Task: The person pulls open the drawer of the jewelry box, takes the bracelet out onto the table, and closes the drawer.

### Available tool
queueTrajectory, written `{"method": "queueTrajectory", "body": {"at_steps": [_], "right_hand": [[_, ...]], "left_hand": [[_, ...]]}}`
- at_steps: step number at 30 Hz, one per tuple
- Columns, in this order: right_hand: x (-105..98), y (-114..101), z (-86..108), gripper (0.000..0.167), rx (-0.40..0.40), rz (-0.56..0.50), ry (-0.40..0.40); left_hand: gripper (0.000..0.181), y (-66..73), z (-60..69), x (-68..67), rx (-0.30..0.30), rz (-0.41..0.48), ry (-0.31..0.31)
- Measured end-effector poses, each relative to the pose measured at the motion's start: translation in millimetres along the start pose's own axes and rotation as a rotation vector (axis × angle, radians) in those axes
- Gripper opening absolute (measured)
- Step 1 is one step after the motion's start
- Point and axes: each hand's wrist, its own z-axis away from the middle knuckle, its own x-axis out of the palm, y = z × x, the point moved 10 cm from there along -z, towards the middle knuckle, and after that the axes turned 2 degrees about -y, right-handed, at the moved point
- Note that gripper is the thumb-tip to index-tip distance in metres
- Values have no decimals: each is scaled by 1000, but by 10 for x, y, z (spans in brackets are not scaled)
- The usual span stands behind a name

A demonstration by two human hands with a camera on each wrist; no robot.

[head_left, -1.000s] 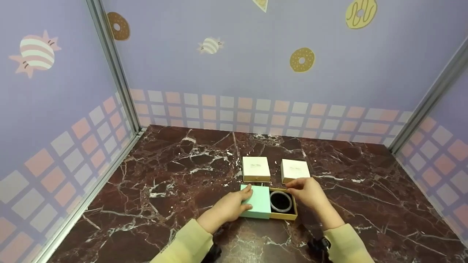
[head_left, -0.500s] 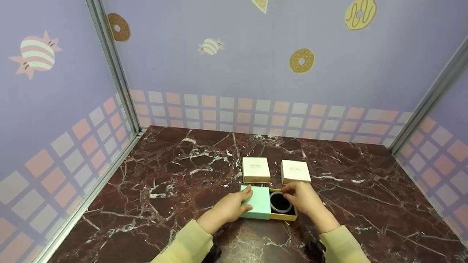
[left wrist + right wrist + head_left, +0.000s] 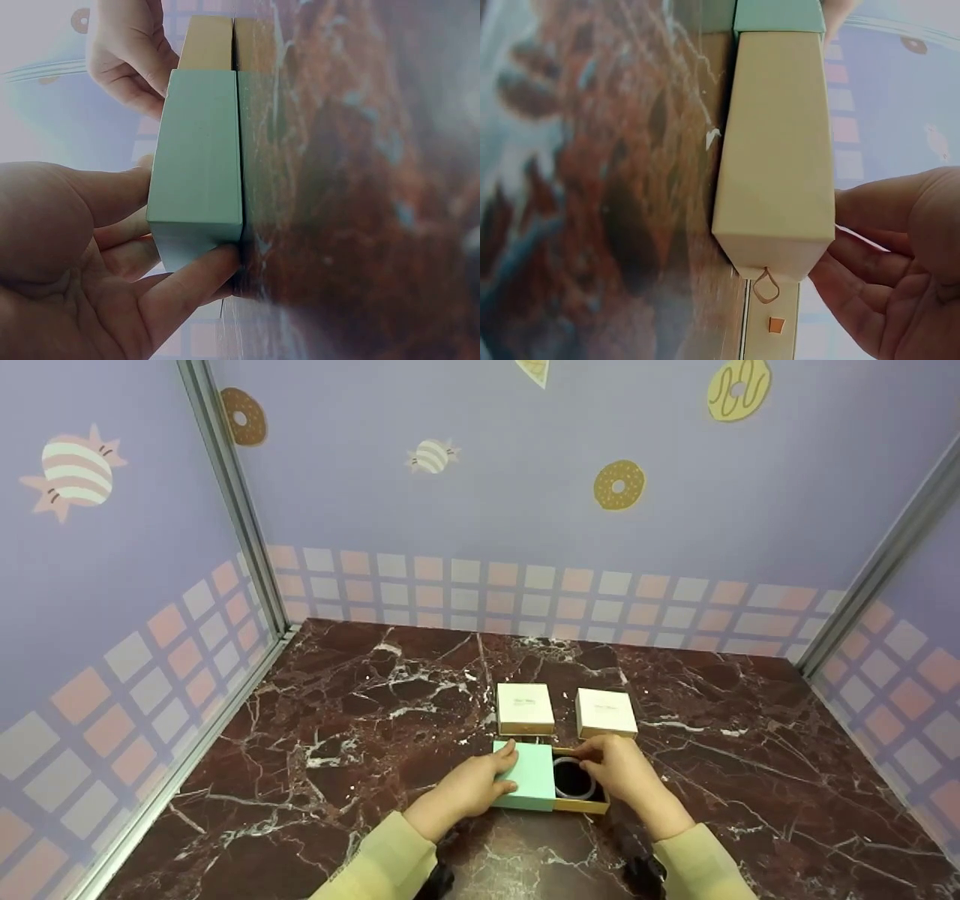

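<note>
A mint-green sliding box lies on the table with its golden drawer pulled out to the right. My left hand grips the left end of the mint sleeve, thumb on the near side, as the left wrist view confirms. Inside the dark-lined drawer sits a pale round bangle. My right hand reaches over the drawer's far right part, thumb and forefinger pinching the bangle's rim; the fingertips are partly hidden. In the right wrist view, a small ribbon loop hangs from the drawer's end.
Two cream boxes stand just beyond the mint one, the left box and the right box. The right one is close to my right fingers. Dark red marbled table surrounds them, with patterned walls at the back and sides.
My right hand has moved left and slightly down from the drawer's far right edge to the bangle. The bangle has shifted slightly left. My left hand and the box stay put.
</note>
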Motion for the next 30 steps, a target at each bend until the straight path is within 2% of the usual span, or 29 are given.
{"method": "queueTrajectory", "body": {"at_steps": [6,11,20,30], "right_hand": [[14,-107,13,10,-117,122,26],[34,-123,26,11,-139,157,24],[44,-71,5,18,-115,71,54],[-12,14,-11,18,-3,-57,134]], "left_hand": [[58,7,4,-5,3,-2,-4],[58,13,6,-6,7,-5,-6],[59,-3,8,5,-8,-11,-11],[58,10,14,-12,4,-14,-1]]}}
